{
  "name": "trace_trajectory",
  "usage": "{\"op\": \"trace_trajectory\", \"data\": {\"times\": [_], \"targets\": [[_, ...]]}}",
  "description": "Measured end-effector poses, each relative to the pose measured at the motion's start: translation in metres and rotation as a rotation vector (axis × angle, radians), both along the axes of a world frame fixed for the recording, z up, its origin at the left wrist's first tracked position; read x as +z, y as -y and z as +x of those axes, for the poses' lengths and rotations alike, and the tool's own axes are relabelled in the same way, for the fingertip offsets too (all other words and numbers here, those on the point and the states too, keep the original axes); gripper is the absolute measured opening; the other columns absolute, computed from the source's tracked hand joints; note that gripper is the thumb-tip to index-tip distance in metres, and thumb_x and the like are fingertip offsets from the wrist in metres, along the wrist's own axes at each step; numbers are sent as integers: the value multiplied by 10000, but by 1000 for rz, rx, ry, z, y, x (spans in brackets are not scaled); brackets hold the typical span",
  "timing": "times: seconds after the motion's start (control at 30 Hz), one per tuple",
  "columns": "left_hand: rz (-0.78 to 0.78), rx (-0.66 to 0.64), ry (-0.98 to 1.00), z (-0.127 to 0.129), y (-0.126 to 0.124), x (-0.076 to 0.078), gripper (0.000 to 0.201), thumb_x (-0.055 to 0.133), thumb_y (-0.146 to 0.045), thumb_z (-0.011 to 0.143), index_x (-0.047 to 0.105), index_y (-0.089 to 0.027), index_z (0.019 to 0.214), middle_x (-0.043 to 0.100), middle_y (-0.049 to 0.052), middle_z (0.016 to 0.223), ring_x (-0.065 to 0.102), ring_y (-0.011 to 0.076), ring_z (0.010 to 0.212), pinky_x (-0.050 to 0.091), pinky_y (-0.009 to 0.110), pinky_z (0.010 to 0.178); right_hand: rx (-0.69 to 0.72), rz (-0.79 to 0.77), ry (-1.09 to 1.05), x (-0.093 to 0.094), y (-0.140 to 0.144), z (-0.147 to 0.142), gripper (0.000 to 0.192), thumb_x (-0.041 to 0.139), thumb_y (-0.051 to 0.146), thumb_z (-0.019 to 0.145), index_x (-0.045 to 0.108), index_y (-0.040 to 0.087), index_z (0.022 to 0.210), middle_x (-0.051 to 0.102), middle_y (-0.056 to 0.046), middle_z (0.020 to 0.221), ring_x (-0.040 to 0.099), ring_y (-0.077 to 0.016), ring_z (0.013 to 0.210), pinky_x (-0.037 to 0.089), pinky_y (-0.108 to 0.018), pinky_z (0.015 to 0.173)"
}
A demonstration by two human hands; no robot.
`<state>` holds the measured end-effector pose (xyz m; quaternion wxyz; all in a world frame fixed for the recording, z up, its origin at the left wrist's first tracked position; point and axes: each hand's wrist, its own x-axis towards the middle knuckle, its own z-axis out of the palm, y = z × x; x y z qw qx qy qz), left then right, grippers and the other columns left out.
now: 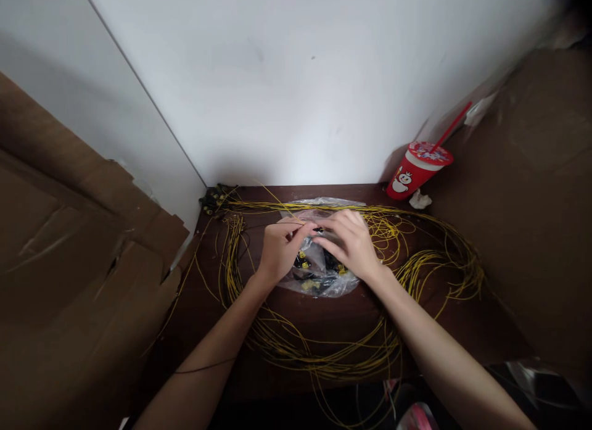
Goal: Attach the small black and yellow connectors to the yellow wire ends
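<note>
Over the crinkled clear plastic bag of small yellow-and-black parts [319, 276], your left hand [280, 248] and right hand [354, 242] are pinching shut on a thin yellow wire [311, 229] between their fingertips. Looped yellow wires [324, 350] are crowding the dark brown wooden table [333, 316] and may well be snagging your wrists, dragging the bag toward the near edge; white walls and brown cardboard are closing in, a red paper cup with straw [416, 171] standing at the back.

Both bare forearms rise from the bottom edge of the frame and converge toward its centre. The left hand [279, 248] sits just left of centre, knuckles up, its fingers curled and thumb pinched toward the fingertips in a closed grip. The right hand [352, 242] lies just right of centre, palm down, fingers bent and reaching toward the left hand's fingertips, nearly touching them.
</note>
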<state>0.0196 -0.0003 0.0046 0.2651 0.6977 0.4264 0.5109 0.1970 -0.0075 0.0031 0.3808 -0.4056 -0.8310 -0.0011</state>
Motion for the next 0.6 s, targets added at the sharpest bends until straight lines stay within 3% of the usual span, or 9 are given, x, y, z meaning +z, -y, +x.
{"op": "trace_trajectory", "data": {"times": [0.17,0.37,0.5,0.6], "targets": [[-38,-43,82,3,0,3,204,573,-242,839,737,-215,720,747,32,821,674,167,784,509,283,744,-4,-11,-40,-4,0,-4,164,524,335,906,642,226,940,610,-29,761,521,-194,771,390,-331,695],[-66,144,145,-1,-4,1,242,571,-238,838,711,-190,647,731,29,750,653,145,726,487,252,694,-21,18,-55,-2,-3,3,128,555,316,888,639,219,888,637,-26,784,533,-196,791,385,-351,732],[-184,290,404,-10,-12,2,262,599,-375,823,678,-166,687,657,13,622,489,82,468,362,217,453,-76,31,-109,-1,-7,11,117,578,323,868,653,234,881,623,-24,798,535,-201,813,398,-362,750],[-256,299,666,-15,-17,3,309,648,-457,770,635,-161,683,576,-12,567,336,46,390,229,204,366,-65,20,-152,0,-10,15,114,584,304,861,663,225,886,601,-31,807,529,-196,810,425,-354,738]]}}
